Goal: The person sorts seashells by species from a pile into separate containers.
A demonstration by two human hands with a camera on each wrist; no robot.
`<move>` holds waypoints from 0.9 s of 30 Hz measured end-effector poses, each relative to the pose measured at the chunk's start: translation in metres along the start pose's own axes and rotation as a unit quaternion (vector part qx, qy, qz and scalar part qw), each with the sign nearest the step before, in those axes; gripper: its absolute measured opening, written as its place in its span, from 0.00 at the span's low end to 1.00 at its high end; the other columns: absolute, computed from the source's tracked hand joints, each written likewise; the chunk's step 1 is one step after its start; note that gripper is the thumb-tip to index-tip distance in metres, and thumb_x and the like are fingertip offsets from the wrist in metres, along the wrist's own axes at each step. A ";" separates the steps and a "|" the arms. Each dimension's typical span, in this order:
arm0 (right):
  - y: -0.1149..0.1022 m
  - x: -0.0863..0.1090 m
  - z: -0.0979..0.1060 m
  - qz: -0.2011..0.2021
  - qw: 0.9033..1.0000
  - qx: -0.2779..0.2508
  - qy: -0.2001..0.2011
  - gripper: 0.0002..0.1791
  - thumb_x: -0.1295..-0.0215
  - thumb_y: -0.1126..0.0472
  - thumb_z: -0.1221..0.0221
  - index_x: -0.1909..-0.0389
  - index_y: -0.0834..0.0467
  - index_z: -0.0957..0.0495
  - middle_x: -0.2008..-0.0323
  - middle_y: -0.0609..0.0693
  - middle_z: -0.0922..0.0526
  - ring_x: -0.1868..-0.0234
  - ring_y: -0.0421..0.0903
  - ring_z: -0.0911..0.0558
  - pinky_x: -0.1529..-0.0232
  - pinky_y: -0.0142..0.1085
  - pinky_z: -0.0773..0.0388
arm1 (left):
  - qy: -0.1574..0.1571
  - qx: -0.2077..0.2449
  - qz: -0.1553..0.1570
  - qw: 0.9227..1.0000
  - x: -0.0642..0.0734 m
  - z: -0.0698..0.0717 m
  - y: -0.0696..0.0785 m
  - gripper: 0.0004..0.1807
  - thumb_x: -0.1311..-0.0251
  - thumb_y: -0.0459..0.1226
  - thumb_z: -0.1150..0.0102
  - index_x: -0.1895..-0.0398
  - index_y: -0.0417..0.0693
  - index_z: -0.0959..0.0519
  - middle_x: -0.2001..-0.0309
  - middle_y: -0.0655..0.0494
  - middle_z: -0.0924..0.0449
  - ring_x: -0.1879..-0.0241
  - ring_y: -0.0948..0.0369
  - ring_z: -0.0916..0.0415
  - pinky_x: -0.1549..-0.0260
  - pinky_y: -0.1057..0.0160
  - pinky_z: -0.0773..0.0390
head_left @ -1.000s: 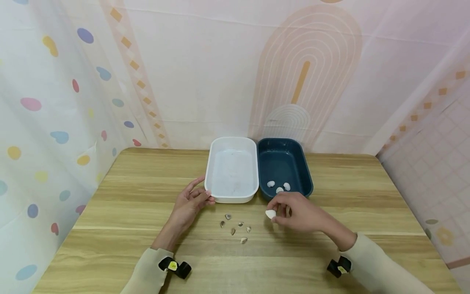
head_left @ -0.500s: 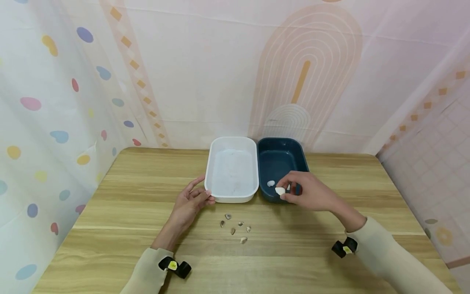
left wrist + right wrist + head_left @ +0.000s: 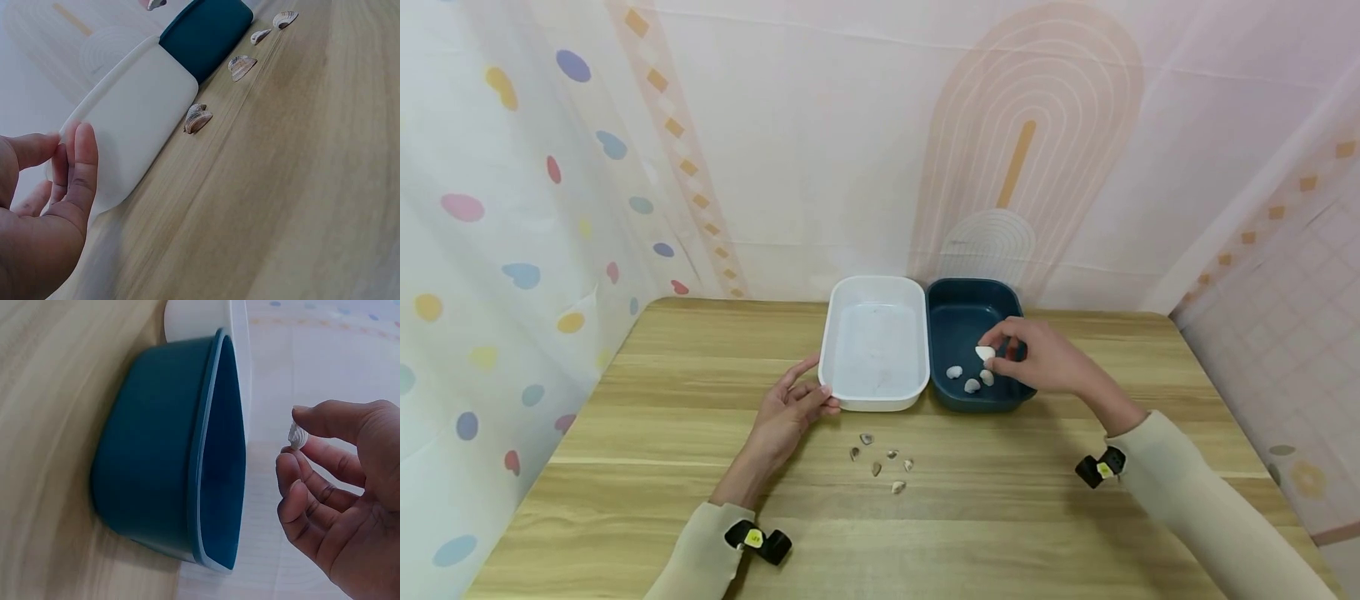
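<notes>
My right hand (image 3: 1048,358) pinches a white seashell (image 3: 984,353) between thumb and fingertips, over the dark blue tray (image 3: 951,321). In the right wrist view the ribbed shell (image 3: 297,435) shows above the tray's rim, apart from it. Three white shells (image 3: 954,372) lie in the near end of that tray. At the near left corner of the white tray (image 3: 872,405), my left hand (image 3: 781,423) holds the rim, thumb on top and fingers against the outer wall. Several small brownish shells (image 3: 876,469) lie scattered on the table in front of the trays.
Both trays stand side by side at the back edge of the wooden table (image 3: 700,358). A patterned curtain (image 3: 790,150) hangs right behind them and along the left side. Each sleeve carries a black wrist camera (image 3: 1101,468).
My right hand has carried the white shell from in front of the dark blue tray forward and to the right, over its inside. The left hand stays at the white tray's corner.
</notes>
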State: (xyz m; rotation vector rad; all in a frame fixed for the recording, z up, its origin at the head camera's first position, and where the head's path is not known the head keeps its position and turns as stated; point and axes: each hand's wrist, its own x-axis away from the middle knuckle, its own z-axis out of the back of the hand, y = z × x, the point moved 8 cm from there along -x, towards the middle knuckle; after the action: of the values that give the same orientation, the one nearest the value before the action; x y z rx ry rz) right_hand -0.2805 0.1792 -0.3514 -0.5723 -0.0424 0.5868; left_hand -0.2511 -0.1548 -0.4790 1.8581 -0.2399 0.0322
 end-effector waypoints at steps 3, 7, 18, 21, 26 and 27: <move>0.004 -0.006 0.002 0.001 1.000 0.003 0.003 0.13 0.34 0.61 0.32 0.49 0.57 0.16 0.60 0.50 0.15 0.63 0.43 0.21 0.65 0.33 0.20 | 0.001 0.000 -0.001 1.000 0.000 0.000 -0.001 0.36 0.29 0.27 0.42 0.21 0.49 0.42 0.59 0.53 0.17 0.63 0.63 0.14 0.52 0.65 0.10; 0.011 -0.015 0.004 -0.002 1.000 0.007 0.001 0.13 0.34 0.62 0.32 0.50 0.59 0.16 0.59 0.54 0.15 0.64 0.45 0.21 0.65 0.35 0.20 | -0.001 -0.002 -0.003 1.000 0.000 -0.001 -0.001 0.36 0.29 0.27 0.42 0.21 0.50 0.42 0.59 0.53 0.18 0.63 0.63 0.14 0.52 0.65 0.10; 0.037 -0.034 -0.012 -0.050 0.998 0.021 -0.034 0.13 0.32 0.61 0.34 0.49 0.59 0.16 0.57 0.55 0.14 0.65 0.44 0.19 0.63 0.37 0.17 | 0.005 0.000 -0.003 1.000 0.000 -0.001 -0.001 0.35 0.29 0.26 0.43 0.21 0.50 0.40 0.59 0.52 0.18 0.64 0.62 0.14 0.53 0.64 0.09; 0.041 -0.035 -0.016 -0.054 0.997 0.028 -0.038 0.15 0.32 0.59 0.34 0.47 0.61 0.17 0.54 0.57 0.14 0.64 0.45 0.17 0.59 0.41 0.14 | 0.003 -0.001 -0.002 1.000 0.001 -0.002 -0.001 0.36 0.29 0.26 0.43 0.21 0.49 0.41 0.58 0.51 0.18 0.63 0.63 0.14 0.52 0.64 0.09; 0.040 -0.030 -0.018 -0.065 0.996 0.036 -0.042 0.26 0.31 0.52 0.34 0.37 0.61 0.22 0.41 0.62 0.18 0.51 0.53 0.16 0.48 0.51 0.14 | -0.004 -0.004 -0.002 1.000 0.002 -0.003 -0.001 0.37 0.30 0.27 0.42 0.20 0.49 0.42 0.58 0.51 0.18 0.62 0.63 0.14 0.51 0.64 0.10; 0.039 -0.028 -0.018 -0.065 0.996 0.035 -0.042 0.27 0.31 0.51 0.34 0.36 0.60 0.23 0.39 0.62 0.20 0.49 0.55 0.16 0.46 0.52 0.14 | -0.004 -0.003 -0.002 1.000 0.002 -0.004 -0.001 0.37 0.30 0.27 0.42 0.20 0.49 0.42 0.58 0.51 0.18 0.62 0.62 0.14 0.51 0.64 0.10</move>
State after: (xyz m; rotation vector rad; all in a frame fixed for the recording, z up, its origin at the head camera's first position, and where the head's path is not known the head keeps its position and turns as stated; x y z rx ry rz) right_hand -0.3201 0.1820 -0.3839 -0.4726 -0.1363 0.4833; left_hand -0.2490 -0.1512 -0.4786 1.8538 -0.2414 0.0197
